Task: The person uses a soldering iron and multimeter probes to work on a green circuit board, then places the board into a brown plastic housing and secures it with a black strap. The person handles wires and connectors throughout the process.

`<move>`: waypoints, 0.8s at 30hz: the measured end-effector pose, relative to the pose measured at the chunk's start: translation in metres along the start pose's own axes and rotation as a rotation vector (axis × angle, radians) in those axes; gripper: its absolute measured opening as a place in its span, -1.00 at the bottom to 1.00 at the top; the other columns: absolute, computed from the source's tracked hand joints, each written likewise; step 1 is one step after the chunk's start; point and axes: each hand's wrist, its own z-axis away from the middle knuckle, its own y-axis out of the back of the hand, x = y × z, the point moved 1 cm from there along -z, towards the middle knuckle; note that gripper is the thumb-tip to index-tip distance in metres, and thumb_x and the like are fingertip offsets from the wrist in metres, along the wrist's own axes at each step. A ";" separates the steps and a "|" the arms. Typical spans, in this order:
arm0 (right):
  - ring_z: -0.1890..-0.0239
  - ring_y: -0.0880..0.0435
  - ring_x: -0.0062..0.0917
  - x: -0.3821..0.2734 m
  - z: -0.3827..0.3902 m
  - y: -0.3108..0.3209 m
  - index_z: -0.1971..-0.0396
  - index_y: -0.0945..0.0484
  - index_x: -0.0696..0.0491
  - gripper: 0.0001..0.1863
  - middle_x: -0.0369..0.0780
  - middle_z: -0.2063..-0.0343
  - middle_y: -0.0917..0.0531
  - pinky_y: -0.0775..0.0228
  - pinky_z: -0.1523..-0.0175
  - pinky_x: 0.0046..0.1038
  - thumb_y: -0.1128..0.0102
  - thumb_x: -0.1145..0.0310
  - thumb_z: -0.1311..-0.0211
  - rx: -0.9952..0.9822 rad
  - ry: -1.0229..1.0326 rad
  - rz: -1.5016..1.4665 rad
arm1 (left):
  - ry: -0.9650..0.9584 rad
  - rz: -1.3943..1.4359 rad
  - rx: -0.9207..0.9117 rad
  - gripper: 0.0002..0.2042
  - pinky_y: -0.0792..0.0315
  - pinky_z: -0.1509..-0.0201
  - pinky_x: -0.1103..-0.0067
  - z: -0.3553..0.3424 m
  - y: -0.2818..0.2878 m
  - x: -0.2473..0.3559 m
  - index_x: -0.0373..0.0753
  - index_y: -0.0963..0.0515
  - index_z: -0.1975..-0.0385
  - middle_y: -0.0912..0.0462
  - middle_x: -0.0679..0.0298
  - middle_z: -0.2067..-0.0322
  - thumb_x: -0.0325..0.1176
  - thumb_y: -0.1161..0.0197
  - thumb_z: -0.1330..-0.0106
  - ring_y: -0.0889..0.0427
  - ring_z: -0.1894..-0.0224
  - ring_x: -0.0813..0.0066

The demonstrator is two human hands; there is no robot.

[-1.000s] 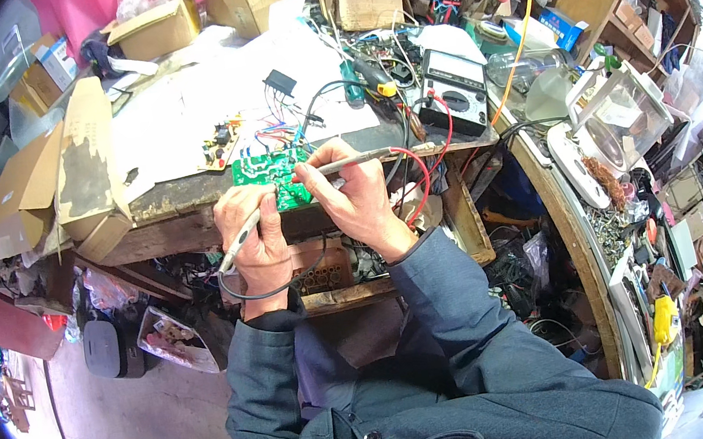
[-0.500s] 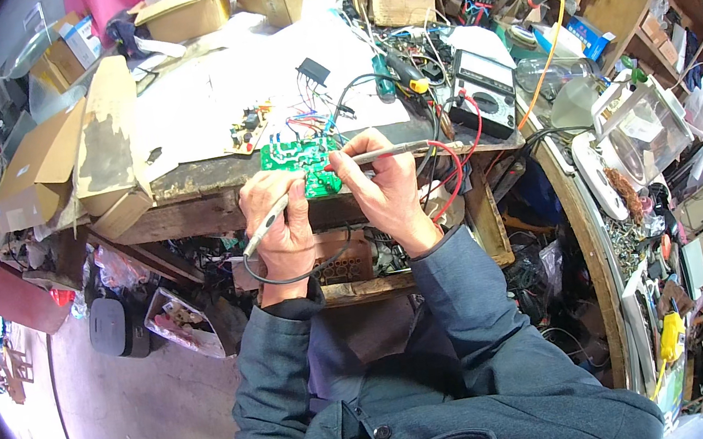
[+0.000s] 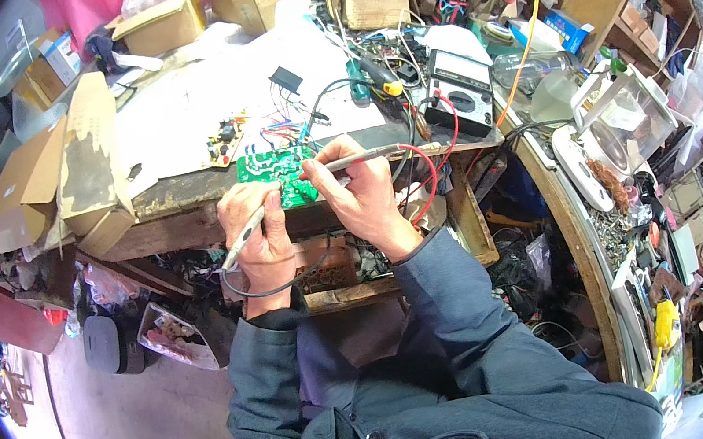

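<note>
Cluttered wooden workbench [image 3: 175,194]; left hand [image 3: 261,240] pinches grey black-leaded pen probe [image 3: 243,237], right hand [image 3: 359,196] grey red-leaded pen probe [image 3: 374,154]. Green rectangular circuit board [image 3: 278,170] at front edge, ahead of left, ahead-left of right, long side seemingly left-right; both near.

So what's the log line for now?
left hand: black-lead probe | right hand: red-lead probe | green board: by both hands

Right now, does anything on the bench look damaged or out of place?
The cardboard flap at the left of the bench looks damaged, with a ragged grey patch. The white sheet beside it has a dark, uneven spot, perhaps a hole or stain.
</note>
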 end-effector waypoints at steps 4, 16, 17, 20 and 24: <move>0.52 -0.58 -0.74 0.000 0.000 0.000 0.33 -0.62 0.16 -0.81 -0.30 0.55 -0.70 -0.40 0.43 -0.58 -0.39 0.37 -0.43 -0.009 0.019 0.027 | -0.008 -0.021 0.001 -0.90 -0.48 -0.19 0.33 0.000 0.001 -0.001 -0.32 -0.65 0.17 -0.67 0.16 0.16 -0.44 -0.25 -0.52 -0.60 -0.01 0.18; 0.55 -0.60 -0.68 0.008 0.003 0.001 0.36 -0.60 0.16 -0.82 -0.26 0.58 -0.69 -0.41 0.43 -0.55 -0.32 0.40 -0.43 0.057 -0.085 -0.124 | 0.002 0.055 0.002 -0.83 -0.44 -0.17 0.32 -0.001 0.001 0.000 -0.28 -0.66 0.19 -0.68 0.19 0.17 -0.31 -0.24 -0.54 -0.61 0.01 0.19; 0.56 -0.60 -0.67 0.008 0.003 0.001 0.36 -0.59 0.16 -0.82 -0.26 0.58 -0.69 -0.41 0.43 -0.54 -0.32 0.40 -0.43 0.056 -0.077 -0.113 | 0.002 0.058 0.011 -0.84 -0.44 -0.16 0.31 -0.002 0.001 0.000 -0.25 -0.67 0.20 -0.70 0.21 0.20 -0.30 -0.28 -0.51 -0.62 0.03 0.18; 0.56 -0.61 -0.66 0.003 0.002 0.002 0.37 -0.59 0.16 -0.82 -0.25 0.60 -0.68 -0.41 0.43 -0.52 -0.33 0.41 -0.42 0.044 -0.056 -0.054 | 0.014 0.063 0.021 -0.86 -0.42 -0.16 0.30 -0.002 0.001 0.000 -0.22 -0.69 0.23 -0.71 0.24 0.23 -0.29 -0.32 -0.48 -0.62 0.04 0.17; 0.57 -0.61 -0.63 0.005 0.002 0.002 0.38 -0.58 0.16 -0.83 -0.25 0.61 -0.67 -0.41 0.42 -0.50 -0.34 0.42 -0.40 0.041 -0.038 -0.039 | 0.006 0.053 -0.003 -0.87 -0.40 -0.19 0.29 -0.003 0.001 0.001 -0.21 -0.69 0.24 -0.71 0.25 0.23 -0.29 -0.33 -0.47 -0.62 0.03 0.18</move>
